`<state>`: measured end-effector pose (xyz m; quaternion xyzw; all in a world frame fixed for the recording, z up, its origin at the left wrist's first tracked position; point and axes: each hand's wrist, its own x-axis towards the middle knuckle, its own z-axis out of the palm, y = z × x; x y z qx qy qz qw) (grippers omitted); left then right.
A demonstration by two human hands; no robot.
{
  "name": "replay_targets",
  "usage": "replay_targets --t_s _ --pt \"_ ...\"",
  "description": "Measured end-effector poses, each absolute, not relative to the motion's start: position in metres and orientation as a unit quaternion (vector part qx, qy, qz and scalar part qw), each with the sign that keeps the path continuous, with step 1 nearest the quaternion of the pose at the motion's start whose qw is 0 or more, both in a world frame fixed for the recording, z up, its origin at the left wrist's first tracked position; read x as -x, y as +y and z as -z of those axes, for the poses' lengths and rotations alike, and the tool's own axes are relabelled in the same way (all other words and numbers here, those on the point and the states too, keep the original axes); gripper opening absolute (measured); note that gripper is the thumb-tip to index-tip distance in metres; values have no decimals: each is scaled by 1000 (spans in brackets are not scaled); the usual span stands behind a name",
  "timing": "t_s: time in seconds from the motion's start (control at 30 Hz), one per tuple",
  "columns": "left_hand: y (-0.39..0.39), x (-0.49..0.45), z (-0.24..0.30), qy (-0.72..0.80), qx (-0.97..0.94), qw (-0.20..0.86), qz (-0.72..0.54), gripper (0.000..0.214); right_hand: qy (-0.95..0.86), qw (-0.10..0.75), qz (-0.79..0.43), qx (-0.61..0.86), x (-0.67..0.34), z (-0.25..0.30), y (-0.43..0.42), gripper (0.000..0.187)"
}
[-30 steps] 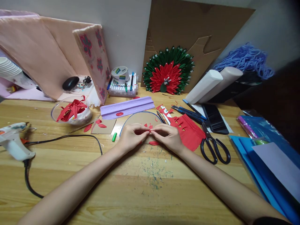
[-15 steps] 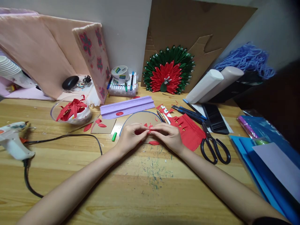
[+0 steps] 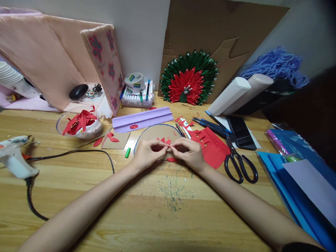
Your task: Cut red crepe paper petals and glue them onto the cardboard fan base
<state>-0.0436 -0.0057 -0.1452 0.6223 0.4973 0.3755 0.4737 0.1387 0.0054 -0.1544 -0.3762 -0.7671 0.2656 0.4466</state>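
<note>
My left hand (image 3: 147,154) and my right hand (image 3: 189,152) meet fingertip to fingertip over a round brown cardboard disc (image 3: 157,133). Together they pinch a small red paper petal (image 3: 166,148), mostly hidden by the fingers. More red petals (image 3: 162,140) lie on the disc behind my fingers, and one red petal (image 3: 172,159) lies on the table just below my right thumb. A sheet of cut red paper (image 3: 212,147) rests to the right of my right hand.
Black scissors (image 3: 240,164) lie right of the red sheet, blue sheets (image 3: 296,182) further right. A glue gun (image 3: 14,157) with a black cord (image 3: 73,152) sits at left. A clear bowl (image 3: 80,123) of red scraps, a purple strip (image 3: 141,119) and a green-red paper fan (image 3: 188,82) stand behind.
My fingertips have shifted slightly on the red petal and drawn closer together. Nothing else on the table has moved.
</note>
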Motion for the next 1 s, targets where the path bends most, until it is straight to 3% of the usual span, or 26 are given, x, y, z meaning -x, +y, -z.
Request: replay_targets --t_s 1.0 --pt "-5 44 138 490 -558 554 -376 23 -826 436 -186 304 -140 156 3 13"
